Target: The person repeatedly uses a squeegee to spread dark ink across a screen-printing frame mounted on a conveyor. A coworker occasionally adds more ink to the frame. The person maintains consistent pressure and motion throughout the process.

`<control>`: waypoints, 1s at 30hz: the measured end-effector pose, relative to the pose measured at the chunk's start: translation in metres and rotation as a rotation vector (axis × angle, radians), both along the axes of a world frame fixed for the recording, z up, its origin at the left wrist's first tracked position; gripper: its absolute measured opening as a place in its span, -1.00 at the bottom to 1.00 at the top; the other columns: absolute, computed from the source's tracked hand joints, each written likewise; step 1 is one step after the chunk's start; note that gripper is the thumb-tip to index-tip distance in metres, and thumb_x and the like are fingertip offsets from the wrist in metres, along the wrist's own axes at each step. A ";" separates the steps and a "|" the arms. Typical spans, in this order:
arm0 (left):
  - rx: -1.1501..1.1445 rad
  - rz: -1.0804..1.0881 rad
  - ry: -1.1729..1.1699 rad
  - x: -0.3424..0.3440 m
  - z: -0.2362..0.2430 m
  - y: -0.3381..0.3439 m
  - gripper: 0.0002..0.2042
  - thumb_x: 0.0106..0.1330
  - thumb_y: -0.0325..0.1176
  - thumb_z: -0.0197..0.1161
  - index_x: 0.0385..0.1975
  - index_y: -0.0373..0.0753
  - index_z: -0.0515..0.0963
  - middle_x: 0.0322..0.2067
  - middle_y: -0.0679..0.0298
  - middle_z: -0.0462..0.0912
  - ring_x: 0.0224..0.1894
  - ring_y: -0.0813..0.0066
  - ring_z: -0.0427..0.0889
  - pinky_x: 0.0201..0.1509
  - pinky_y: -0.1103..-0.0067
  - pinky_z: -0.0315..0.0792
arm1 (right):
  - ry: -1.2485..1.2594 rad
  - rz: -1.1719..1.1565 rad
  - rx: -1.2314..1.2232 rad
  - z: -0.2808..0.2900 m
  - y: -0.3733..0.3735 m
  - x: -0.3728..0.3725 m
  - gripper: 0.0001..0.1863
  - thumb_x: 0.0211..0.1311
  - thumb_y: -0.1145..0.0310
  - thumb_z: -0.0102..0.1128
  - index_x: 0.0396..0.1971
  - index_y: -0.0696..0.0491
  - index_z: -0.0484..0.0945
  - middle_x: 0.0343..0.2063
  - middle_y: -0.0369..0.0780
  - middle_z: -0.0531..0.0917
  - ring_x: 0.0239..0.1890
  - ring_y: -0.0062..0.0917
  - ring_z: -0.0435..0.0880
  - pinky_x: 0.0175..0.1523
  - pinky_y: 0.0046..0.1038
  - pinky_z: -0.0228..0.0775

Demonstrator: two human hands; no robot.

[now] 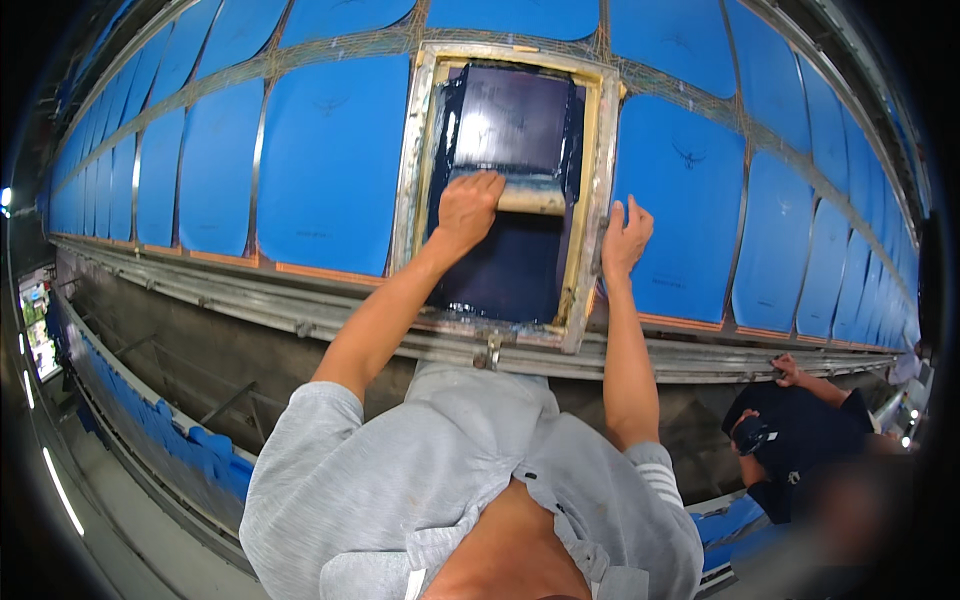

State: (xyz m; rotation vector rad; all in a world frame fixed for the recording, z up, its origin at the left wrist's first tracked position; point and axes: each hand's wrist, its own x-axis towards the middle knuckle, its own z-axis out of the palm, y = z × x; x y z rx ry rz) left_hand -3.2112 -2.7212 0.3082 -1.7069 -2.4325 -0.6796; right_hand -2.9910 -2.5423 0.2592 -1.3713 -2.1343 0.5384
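Observation:
A screen-printing frame [604,130] with worn metal sides lies on the long printing table in front of me. Dark ink coats its mesh [510,265], with thick dark streaks along both inner sides. My left hand [468,212] is closed around the left part of a squeegee [533,198], which lies crosswise about midway along the mesh. Its pale wooden handle shows to the right of my fist. Just outside the frame's right side is my right hand [627,238], fingers partly extended and holding nothing visible. Whether it touches the frame is unclear.
Blue fabric panels [325,170] lie in rows along the table, some with small dark prints [690,155]. A metal rail [700,368] edges the table nearby. A co-worker in dark clothing [800,440] is at the lower right, one hand at the rail. More blue fabric [170,420] lies behind me.

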 end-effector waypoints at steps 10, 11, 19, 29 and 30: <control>-0.465 -0.017 -0.146 -0.173 0.053 0.179 -0.80 0.05 -0.42 0.25 -0.33 -0.13 0.75 -0.38 0.07 0.74 -0.27 0.05 0.74 -0.19 0.21 0.59 | -0.188 0.896 0.031 0.125 0.139 -0.220 -0.54 0.10 0.09 0.41 -0.11 0.11 0.69 -0.20 -0.11 0.73 -0.07 -0.18 0.66 0.09 -0.19 0.46; -0.487 -0.020 -0.176 -0.183 0.058 0.189 -0.78 0.05 -0.42 0.25 -0.31 -0.11 0.75 -0.39 0.08 0.74 -0.29 0.05 0.74 -0.20 0.22 0.59 | -0.334 0.903 -0.054 0.131 0.145 -0.241 -0.56 0.07 0.11 0.40 -0.12 0.09 0.70 -0.22 -0.10 0.74 -0.10 -0.17 0.68 0.06 -0.17 0.48; -0.420 -0.016 -0.079 -0.169 0.017 0.163 -0.74 0.04 -0.42 0.22 -0.30 0.00 0.77 -0.46 0.07 0.72 -0.36 0.02 0.72 -0.28 0.22 0.56 | -0.610 0.846 -0.060 0.078 0.116 -0.257 -0.72 0.01 0.43 0.15 -0.26 0.01 0.73 -0.29 -0.03 0.74 -0.17 -0.08 0.73 -0.08 -0.10 0.58; -0.360 -0.029 -0.303 0.029 0.032 -0.044 -0.91 -0.02 -0.49 0.27 -0.52 -0.15 0.66 -0.49 0.11 0.70 -0.40 0.05 0.71 -0.35 0.20 0.55 | -0.456 0.979 -0.027 0.079 -0.084 -0.060 -0.89 -0.03 0.50 0.20 -0.44 0.11 0.64 -0.40 -0.12 0.64 -0.23 -0.21 0.67 0.17 -0.09 0.43; -0.373 -0.020 -0.346 0.048 0.034 -0.063 -0.91 -0.02 -0.50 0.26 -0.51 -0.17 0.65 -0.47 0.11 0.70 -0.40 0.06 0.72 -0.35 0.21 0.55 | -0.444 0.975 -0.032 0.078 -0.103 -0.041 -0.87 -0.04 0.51 0.20 -0.43 0.12 0.64 -0.40 -0.13 0.64 -0.22 -0.22 0.67 0.20 -0.07 0.41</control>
